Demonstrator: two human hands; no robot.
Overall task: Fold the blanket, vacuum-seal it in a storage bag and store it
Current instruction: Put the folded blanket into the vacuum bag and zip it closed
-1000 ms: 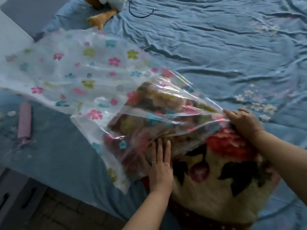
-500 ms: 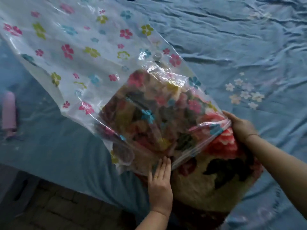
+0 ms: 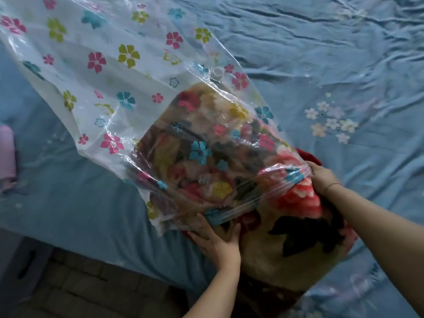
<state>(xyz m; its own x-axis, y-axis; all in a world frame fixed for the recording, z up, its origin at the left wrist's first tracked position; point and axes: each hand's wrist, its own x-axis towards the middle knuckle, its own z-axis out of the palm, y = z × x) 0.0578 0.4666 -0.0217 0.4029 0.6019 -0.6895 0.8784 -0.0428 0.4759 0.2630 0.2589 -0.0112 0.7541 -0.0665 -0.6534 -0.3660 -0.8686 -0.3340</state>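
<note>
On the bed point(image 3: 344, 53), the half-bagged blanket point(image 3: 286, 244) points up-left.

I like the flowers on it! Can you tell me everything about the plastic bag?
The bag is clear, shiny plastic printed with pink, teal and yellow flowers, with a round white valve. It lies crinkled on the blue bed, its open mouth pulled partway over the folded blanket. The left hand and right hand hold its mouth.

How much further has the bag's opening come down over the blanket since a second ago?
Yes, the storage bag's opening has moved further along the blanket, judged against its black leaf print: that print sits closer to the rim now. Both hands grip the rim.
</note>
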